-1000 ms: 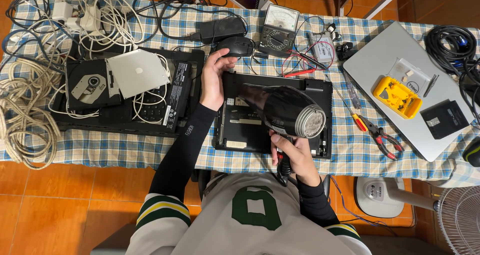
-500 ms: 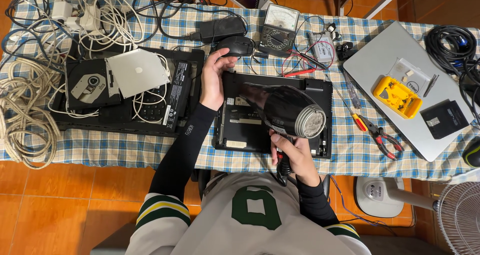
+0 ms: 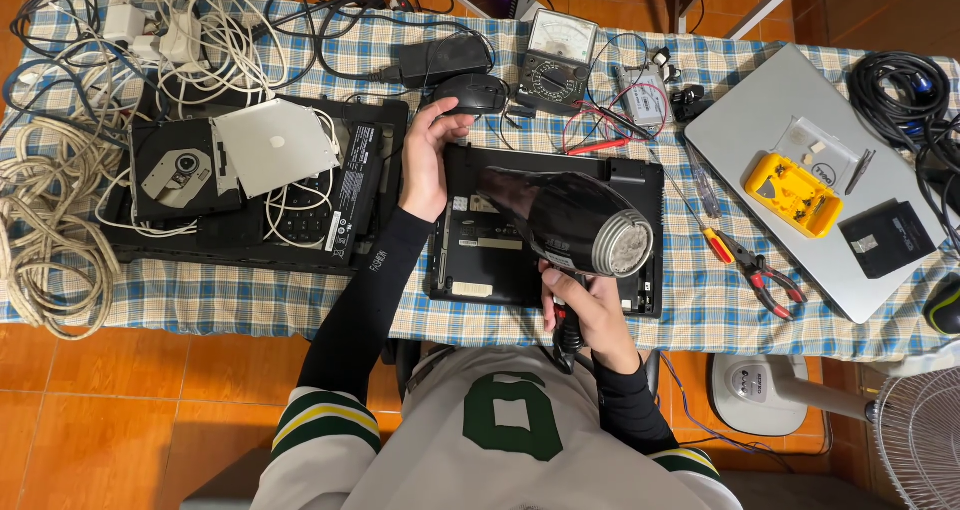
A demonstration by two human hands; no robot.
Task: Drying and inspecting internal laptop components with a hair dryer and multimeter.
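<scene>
Hair dryer: black, unmoved since a second ago, nozzle over upturned black laptop; right hand fingers wrapped round its handle; left hand loosely curled, steadying laptop's left edge; work holds steady.

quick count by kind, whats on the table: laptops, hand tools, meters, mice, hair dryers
laptops: 3 – black one under the hair dryer, black one at left, silver one
hand tools: 2 – pliers, screwdriver
meters: 1
mice: 1
hair dryers: 1, in the right hand
total: 8
</scene>
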